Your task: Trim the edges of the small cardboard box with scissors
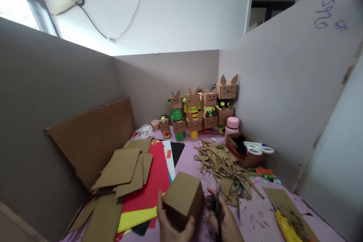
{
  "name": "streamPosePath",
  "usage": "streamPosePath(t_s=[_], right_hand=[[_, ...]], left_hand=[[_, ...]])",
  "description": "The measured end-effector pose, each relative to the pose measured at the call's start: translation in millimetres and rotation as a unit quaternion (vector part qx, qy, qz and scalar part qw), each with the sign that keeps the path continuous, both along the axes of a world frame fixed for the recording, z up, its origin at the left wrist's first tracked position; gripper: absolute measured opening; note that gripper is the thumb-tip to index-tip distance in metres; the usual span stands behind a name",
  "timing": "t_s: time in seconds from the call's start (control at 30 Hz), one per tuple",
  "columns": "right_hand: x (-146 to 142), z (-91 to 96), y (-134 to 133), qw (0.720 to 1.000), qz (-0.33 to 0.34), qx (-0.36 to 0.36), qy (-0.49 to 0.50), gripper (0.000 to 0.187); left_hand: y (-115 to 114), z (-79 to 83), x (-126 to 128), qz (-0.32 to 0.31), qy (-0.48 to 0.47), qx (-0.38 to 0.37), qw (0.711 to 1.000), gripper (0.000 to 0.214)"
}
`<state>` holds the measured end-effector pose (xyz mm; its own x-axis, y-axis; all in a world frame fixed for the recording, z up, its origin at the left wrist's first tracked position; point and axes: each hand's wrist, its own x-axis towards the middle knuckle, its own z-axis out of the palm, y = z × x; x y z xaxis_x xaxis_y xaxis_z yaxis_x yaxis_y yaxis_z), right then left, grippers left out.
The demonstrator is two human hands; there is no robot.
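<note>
A small brown cardboard box [183,193] stands at the near middle of the table, tilted a little. My left hand [168,225] grips it from the near left side, fingers along one face and the thumb at the front. Just right of the box, my right hand [225,223] is closed around a pair of black scissors [217,211], their blades pointing up and away. Beyond the scissors lies a heap of cut cardboard strips [219,159]. Red paper [151,181] and a yellow sheet [137,218] spread out to the left of the box.
Cardboard sheets [119,168] are stacked at left, by a large leaning board [93,136]. Box-headed cardboard animals [194,123] stand along the back near a pink bottle [232,124]. A carton [241,160] holds white-handled scissors [255,149]. A yellow glue gun [286,227] lies at near right.
</note>
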<state>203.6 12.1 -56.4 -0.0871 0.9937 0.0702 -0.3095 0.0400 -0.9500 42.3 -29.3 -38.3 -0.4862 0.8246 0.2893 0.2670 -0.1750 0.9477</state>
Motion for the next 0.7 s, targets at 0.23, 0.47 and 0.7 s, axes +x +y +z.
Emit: streamPosePath(t_s=[0.23, 0.47, 0.7], right_hand=[[3, 1.3, 2, 0.987, -0.070, -0.125, 0.073, 0.063], [6, 13.6, 1, 0.988, -0.076, -0.108, 0.078, 0.064], [-8, 18.7, -12, 0.997, -0.051, -0.048, 0.042, 0.060]], left_hand=[[0, 29.7, -18, -0.093, -0.391, -0.005, 0.916, 0.092], [7, 21.1, -34, -0.197, 0.186, 0.070, 0.960, 0.093], [-13, 10.2, -51, -0.194, 0.350, 0.108, 0.910, 0.082]])
